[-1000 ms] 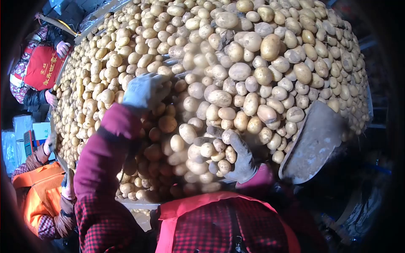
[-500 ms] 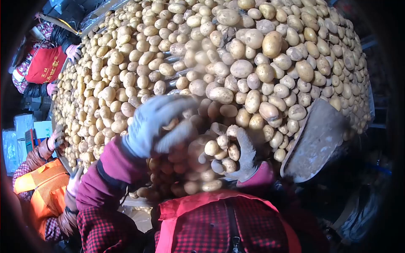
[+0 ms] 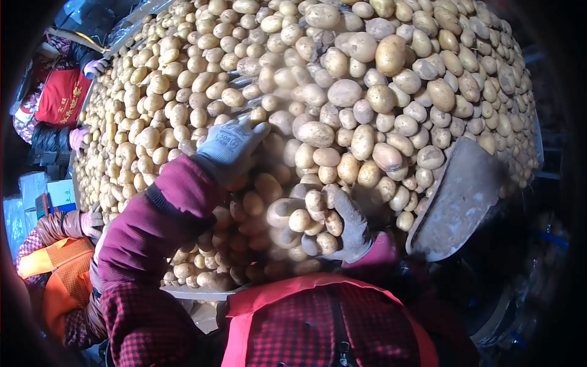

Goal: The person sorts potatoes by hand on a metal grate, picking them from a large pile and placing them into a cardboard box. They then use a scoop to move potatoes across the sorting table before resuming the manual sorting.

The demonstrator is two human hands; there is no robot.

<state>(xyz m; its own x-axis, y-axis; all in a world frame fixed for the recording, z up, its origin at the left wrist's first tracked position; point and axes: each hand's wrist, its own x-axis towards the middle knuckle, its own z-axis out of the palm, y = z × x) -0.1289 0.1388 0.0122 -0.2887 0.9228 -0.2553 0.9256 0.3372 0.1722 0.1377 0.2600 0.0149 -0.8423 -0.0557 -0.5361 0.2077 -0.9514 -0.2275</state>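
Note:
My left hand (image 3: pixel 231 145), in a grey-blue glove, is over the potato pile (image 3: pixel 165 98), back of the glove up. Its visible fingers are apart, with nothing seen in them; the lower ones are partly hidden. Just beyond its fingertips, metal tines (image 3: pixel 246 110) show between potatoes. Near my body, my right hand (image 3: pixel 353 227), in a dirty grey glove, is palm up and curled around several small potatoes (image 3: pixel 316 221). Below and between the hands, shaded potatoes (image 3: pixel 254 205) lie loose, some blurred.
A grey metal scoop-like piece (image 3: pixel 455 205) stands on the right. At the left edge, one co-worker in a red apron (image 3: pixel 63 98) and another in an orange vest (image 3: pixel 64 269) have gloved hands at the pile's edge. A board edge (image 3: pixel 199 294) lies near my body.
My left hand has moved forward and its blur has lessened. My right hand still holds its potatoes, nearly in place. The orange-vested co-worker's hands have shifted.

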